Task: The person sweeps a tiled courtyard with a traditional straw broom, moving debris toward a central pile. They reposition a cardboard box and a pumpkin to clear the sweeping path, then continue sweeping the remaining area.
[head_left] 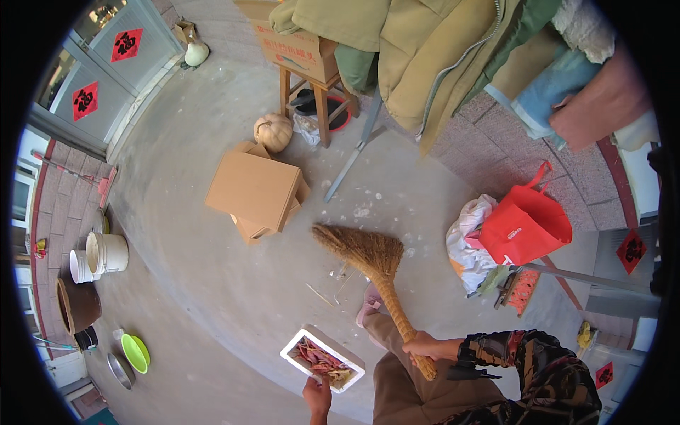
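Observation:
My right hand (pixel 423 346) is closed round the handle of a straw broom (pixel 365 249), close to its butt end. The broom's spread bristles lie to the left and farther off, over bits of straw and debris (pixel 338 281) on the floor. My left hand (pixel 319 395) grips the near rim of a white foam box (pixel 355 377), the fingers partly hidden by the rim. Inside lie reddish, elongated pieces (pixel 319 358) whose kind I cannot make out, with some pale scraps beside them. My shoe (pixel 370 301) shows just short of the bristles.
Flattened-looking cardboard boxes (pixel 255 183) are stacked ahead, near a pumpkin (pixel 273 132) and a wooden stool (pixel 320 113). To the right stand a red bag (pixel 525 227) and a white sack (pixel 469 237). Buckets (pixel 108 253) and a green basin (pixel 136 353) line the left.

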Motion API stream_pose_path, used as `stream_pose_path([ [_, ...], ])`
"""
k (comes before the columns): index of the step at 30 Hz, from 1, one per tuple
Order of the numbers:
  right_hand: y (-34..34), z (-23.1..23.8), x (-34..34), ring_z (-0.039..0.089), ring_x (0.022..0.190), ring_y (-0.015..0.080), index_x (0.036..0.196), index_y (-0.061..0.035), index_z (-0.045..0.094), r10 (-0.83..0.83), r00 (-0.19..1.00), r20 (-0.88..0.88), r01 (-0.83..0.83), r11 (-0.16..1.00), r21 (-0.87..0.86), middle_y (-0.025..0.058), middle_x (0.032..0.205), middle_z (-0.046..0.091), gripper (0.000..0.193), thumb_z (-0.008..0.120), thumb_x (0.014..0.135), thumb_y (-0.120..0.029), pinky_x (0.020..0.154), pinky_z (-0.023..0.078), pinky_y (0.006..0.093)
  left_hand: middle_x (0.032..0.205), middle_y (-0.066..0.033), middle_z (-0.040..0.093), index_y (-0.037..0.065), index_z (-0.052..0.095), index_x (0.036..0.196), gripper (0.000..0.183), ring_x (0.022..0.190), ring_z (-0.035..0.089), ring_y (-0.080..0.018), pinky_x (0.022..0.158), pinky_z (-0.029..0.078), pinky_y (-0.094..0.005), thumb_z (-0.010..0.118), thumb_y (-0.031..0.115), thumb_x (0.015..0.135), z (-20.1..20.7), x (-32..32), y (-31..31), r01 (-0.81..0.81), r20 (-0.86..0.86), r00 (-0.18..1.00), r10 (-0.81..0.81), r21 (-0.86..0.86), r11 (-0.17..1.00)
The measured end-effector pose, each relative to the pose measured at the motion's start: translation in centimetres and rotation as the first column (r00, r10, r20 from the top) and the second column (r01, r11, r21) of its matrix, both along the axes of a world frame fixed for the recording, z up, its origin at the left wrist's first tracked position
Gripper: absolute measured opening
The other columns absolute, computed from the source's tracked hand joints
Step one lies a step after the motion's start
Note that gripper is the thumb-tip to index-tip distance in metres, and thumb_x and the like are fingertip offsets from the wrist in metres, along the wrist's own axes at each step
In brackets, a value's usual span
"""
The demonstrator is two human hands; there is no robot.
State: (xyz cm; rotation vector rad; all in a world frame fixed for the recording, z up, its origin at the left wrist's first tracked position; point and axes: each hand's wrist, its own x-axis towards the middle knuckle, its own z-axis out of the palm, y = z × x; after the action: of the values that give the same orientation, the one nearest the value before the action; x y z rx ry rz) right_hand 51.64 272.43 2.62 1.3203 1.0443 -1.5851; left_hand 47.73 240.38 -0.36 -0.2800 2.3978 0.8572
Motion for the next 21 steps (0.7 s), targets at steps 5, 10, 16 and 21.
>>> stream_pose_path([
  [5, -0.5, 3.4, 2.9, 0.054, 0.047, 0.0201, 0.081, 0.0019, 0.049, 0.004, 0.999, -0.035, -0.009, 0.991, -0.132, 0.0106, 0.061, 0.053, 0.016, 0.059, 0.075, -0.009, 0.043, 0.044, 0.0326, 0.065, -0.0158, 0.062, -0.003, 0.058, 0.081, 0.020, 0.058, 0.062, -0.0259, 0.054, 0.047, -0.0348, 0.062, 0.016, 0.077, 0.4, 3.9, -0.9, -0.034, -0.060, 0.997, 0.040, 0.090, 0.995],
  [10, -3.4, 4.7, 4.7, 0.055, 0.047, 0.0204, 0.083, 0.0019, 0.048, -0.033, 0.992, -0.121, 0.019, 0.993, -0.116, 0.0108, 0.061, 0.052, 0.019, 0.060, 0.075, -0.011, 0.042, 0.043, 0.0336, 0.061, -0.0138, 0.061, -0.003, 0.057, 0.078, 0.017, 0.053, 0.060, -0.0232, 0.051, 0.046, -0.0334, 0.061, 0.013, 0.076, -0.1, 4.9, -1.2, -0.143, -0.111, 0.980, 0.164, 0.179, 0.973],
  [16, -1.5, 2.6, 5.9, 0.055, 0.048, 0.0189, 0.079, -0.0005, 0.046, 0.115, 0.978, -0.175, -0.117, 0.993, -0.002, 0.0085, 0.061, 0.051, 0.018, 0.059, 0.075, -0.013, 0.044, 0.046, 0.0334, 0.059, -0.0107, 0.059, -0.004, 0.056, 0.079, 0.018, 0.051, 0.058, -0.0167, 0.049, 0.045, -0.0299, 0.059, 0.014, 0.081, 0.2, 2.7, 1.4, -0.213, -0.081, 0.965, 0.250, 0.311, 0.926],
  [21, 4.5, 3.5, 5.2, 0.053, 0.047, 0.0180, 0.076, -0.0015, 0.048, -0.030, 0.992, -0.123, 0.023, 0.998, -0.054, 0.0071, 0.061, 0.051, 0.017, 0.060, 0.078, -0.013, 0.044, 0.045, 0.0316, 0.059, -0.0101, 0.059, -0.004, 0.056, 0.080, 0.018, 0.051, 0.056, -0.0156, 0.048, 0.043, -0.0290, 0.059, 0.014, 0.082, -0.5, -0.1, 5.3, -0.164, -0.090, 0.976, 0.200, 0.306, 0.938],
])
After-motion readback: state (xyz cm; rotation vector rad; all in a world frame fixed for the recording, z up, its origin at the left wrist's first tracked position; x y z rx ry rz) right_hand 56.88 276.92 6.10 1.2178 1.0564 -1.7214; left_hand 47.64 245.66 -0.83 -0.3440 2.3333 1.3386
